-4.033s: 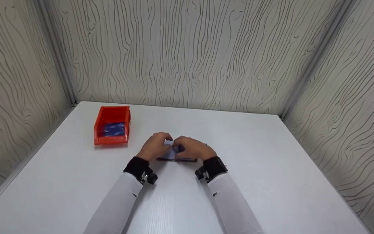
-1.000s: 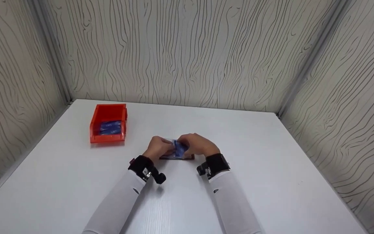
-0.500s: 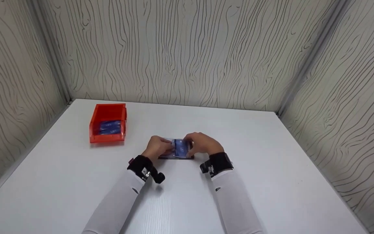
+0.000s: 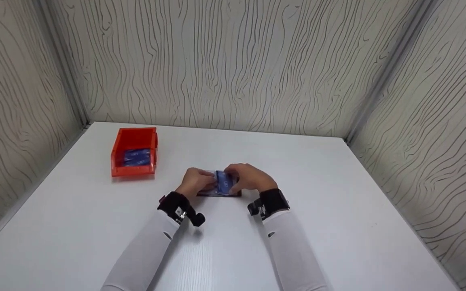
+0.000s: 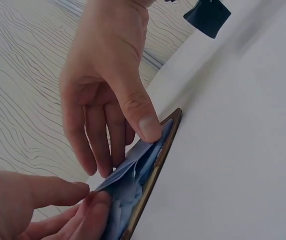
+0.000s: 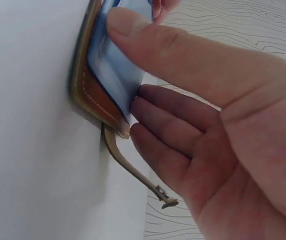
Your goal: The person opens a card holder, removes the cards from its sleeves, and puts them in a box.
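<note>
A brown leather card holder with clear sleeves lies open on the white table, between both hands in the head view. My left hand is at its left half; in the left wrist view its thumb and finger pinch the edge of a clear sleeve. At the right half my right hand holds a blue card, thumb at the near edge and fingers at the far edge. A narrow strap with a metal snap sticks out from the holder. The fingers partly hide the sleeves.
An orange-red bin with several blue cards in it stands at the back left of the white table. Wood-patterned panels enclose the back and both sides.
Four seconds ago the hands covered most of the holder and little blue showed. The blue card came into view, lay flatter half a second ago, and now tilts slightly; the right hand shifted slightly left.
</note>
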A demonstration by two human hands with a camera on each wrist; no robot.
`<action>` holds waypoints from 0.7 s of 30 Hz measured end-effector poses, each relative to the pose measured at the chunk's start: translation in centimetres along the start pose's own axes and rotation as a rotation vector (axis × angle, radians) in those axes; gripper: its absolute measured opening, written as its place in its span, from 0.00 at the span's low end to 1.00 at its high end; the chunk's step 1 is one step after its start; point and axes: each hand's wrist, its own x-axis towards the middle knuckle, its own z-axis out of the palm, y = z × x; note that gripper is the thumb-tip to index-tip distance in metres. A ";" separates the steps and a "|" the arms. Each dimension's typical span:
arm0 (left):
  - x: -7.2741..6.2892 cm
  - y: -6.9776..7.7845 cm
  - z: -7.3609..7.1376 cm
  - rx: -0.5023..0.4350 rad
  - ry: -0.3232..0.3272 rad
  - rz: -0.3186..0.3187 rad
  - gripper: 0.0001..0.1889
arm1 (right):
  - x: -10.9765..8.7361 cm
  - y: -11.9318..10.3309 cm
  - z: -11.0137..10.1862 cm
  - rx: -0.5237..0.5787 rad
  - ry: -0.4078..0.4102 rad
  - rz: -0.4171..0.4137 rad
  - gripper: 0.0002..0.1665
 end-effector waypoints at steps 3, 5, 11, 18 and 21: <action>0.1 -0.2 0.1 -0.017 0.002 0.006 0.16 | 0.1 0.0 0.1 0.006 -0.002 -0.003 0.42; 0.1 -0.3 0.2 -0.004 0.004 0.017 0.16 | 0.1 0.0 0.1 0.003 -0.003 -0.004 0.41; 0.1 -0.7 0.3 0.036 0.009 0.059 0.16 | 0.3 -0.1 0.2 -0.016 -0.012 0.005 0.40; 0.1 -0.5 0.4 0.079 0.033 0.066 0.15 | 0.2 -0.6 0.3 -0.029 -0.026 0.034 0.42; 0.2 -0.3 0.4 0.091 0.041 0.068 0.14 | 0.1 -0.6 0.2 -0.025 -0.018 0.040 0.42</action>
